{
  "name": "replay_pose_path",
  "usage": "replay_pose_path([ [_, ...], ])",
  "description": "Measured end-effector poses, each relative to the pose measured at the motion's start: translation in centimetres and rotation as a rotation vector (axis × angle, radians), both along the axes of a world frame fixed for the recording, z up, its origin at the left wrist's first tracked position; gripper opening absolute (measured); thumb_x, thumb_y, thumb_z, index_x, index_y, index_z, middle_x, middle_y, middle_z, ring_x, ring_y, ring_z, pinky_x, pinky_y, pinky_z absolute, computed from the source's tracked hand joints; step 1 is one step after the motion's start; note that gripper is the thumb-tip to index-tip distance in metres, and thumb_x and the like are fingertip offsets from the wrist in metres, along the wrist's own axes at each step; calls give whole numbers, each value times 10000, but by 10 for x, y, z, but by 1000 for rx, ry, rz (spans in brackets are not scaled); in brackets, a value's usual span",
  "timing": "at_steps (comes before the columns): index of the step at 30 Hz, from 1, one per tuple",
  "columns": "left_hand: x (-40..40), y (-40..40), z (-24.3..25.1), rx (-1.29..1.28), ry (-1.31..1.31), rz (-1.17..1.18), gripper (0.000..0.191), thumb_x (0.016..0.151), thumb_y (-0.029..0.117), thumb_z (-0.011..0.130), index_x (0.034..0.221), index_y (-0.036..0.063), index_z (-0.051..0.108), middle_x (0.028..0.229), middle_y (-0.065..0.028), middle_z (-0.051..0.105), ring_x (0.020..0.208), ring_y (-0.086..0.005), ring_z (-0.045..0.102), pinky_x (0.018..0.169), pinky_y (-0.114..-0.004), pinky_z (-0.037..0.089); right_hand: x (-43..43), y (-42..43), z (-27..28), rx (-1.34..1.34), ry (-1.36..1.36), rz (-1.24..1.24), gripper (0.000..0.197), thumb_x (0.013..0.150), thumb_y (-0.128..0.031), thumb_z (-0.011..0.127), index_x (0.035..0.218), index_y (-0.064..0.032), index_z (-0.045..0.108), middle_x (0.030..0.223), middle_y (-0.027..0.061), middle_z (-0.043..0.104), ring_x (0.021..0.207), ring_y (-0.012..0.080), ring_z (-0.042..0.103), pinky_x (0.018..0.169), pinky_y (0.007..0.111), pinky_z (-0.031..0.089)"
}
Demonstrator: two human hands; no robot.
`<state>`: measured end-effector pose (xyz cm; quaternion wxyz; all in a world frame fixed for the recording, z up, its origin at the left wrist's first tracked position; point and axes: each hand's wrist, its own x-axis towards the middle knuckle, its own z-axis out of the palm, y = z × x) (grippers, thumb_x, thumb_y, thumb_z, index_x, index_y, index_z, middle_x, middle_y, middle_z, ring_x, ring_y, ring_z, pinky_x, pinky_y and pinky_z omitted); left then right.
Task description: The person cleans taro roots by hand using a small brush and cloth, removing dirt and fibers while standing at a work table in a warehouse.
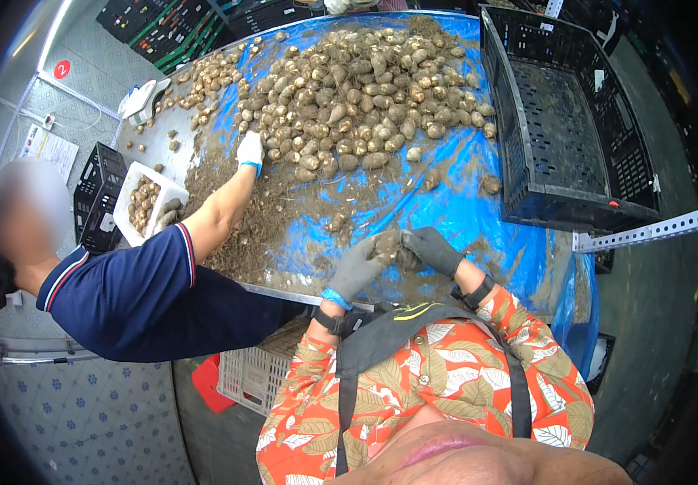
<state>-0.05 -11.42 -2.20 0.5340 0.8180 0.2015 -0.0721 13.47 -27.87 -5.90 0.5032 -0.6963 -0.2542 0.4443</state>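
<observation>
My left hand, in a grey glove, holds one side of a brown, soil-covered taro corm above the near edge of the table. On the other side of it, my right hand, in a darker grey glove, grips as well; its fingers hide part of what is held. Beyond both hands, a large heap of small taro corms with roots and soil lies on a blue plastic sheet. A few loose corms rest on the sheet nearer to me.
A black plastic crate stands at the right. At the left, a co-worker reaches a white-gloved hand to the heap, beside a white tub of corms. A scale stands behind. Root debris covers the sheet between us.
</observation>
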Motion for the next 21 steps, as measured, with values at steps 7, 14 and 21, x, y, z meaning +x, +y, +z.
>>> replay_pose_path([
  [7,-7,-10,-3,-56,-168,89,573,867,151,620,1419,99,476,1224,-166,649,1113,-273,633,932,-370,477,-7,-6,20,46,128,10,349,923,-315,609,920,21,701,741,20,641,683,79,527,614,296,461],
  [14,-4,-9,3,44,-172,124,602,848,137,649,1419,73,471,1269,-177,618,1165,-315,604,982,-367,457,-6,-2,-10,108,-76,-92,336,905,-318,641,872,10,701,685,38,631,634,97,551,586,306,466],
  [21,-4,-10,9,180,-394,143,602,824,59,635,1408,100,492,1284,-186,606,1192,-328,586,974,-373,470,-15,5,31,53,-149,9,305,913,-293,624,922,5,688,752,164,671,660,230,616,629,359,478],
])
